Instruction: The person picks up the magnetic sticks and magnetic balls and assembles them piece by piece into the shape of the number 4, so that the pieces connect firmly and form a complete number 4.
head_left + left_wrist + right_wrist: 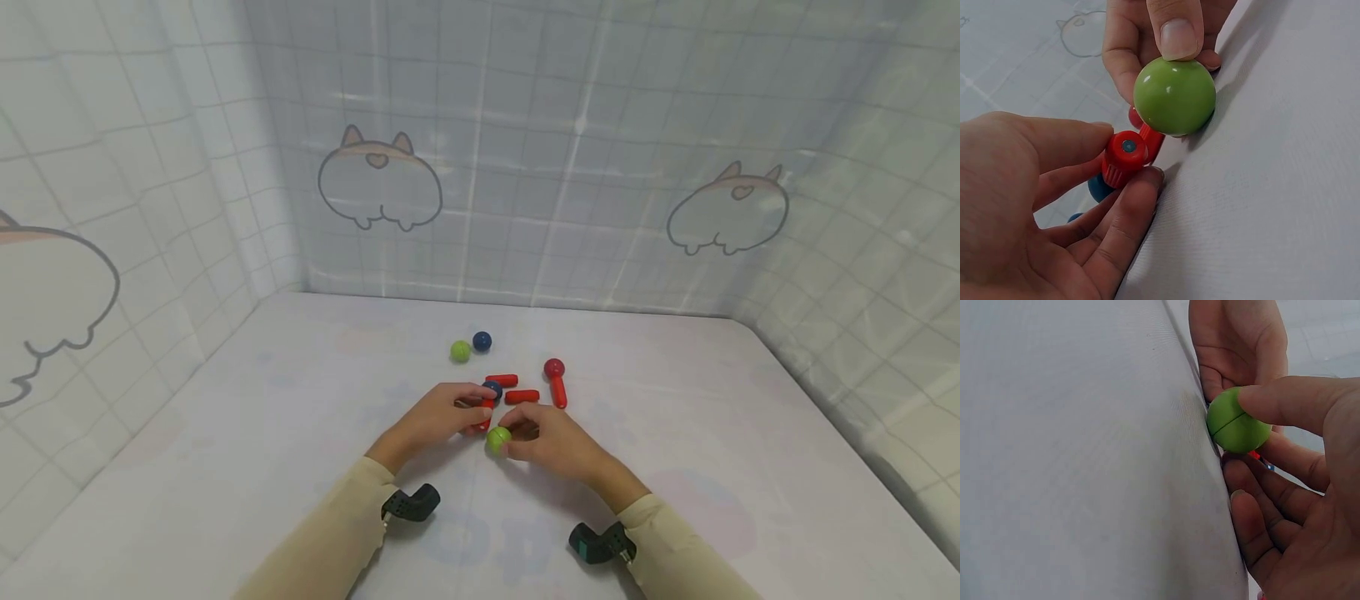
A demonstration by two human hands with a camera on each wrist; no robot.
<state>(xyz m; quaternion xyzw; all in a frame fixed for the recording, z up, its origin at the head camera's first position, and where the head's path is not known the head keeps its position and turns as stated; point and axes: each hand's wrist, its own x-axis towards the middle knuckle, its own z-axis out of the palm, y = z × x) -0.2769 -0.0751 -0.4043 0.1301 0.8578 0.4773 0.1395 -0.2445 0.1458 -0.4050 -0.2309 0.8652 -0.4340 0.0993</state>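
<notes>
My left hand [438, 414] grips a red rod [487, 412] between thumb and fingers, with a blue ball [492, 390] at the rod's far end. A small round metallic disc sits in the near end of that rod, which faces the camera in the left wrist view. Just to the right, my right hand [561, 443] pinches a glossy green ball [1174, 97] with the thumb on one side and fingers on the other. In the right wrist view a thin seam line crosses the green ball [1239, 420]. The ball is close beside the rod's near end, low over the white tabletop.
Beyond the hands lie two loose red rods [522, 397] and another red rod [558, 392] with a red ball [554, 368] at its end. A second green ball [461, 351] and a dark blue ball [482, 341] sit farther back. Grid-patterned curtains [525, 167] enclose the white table [360, 350].
</notes>
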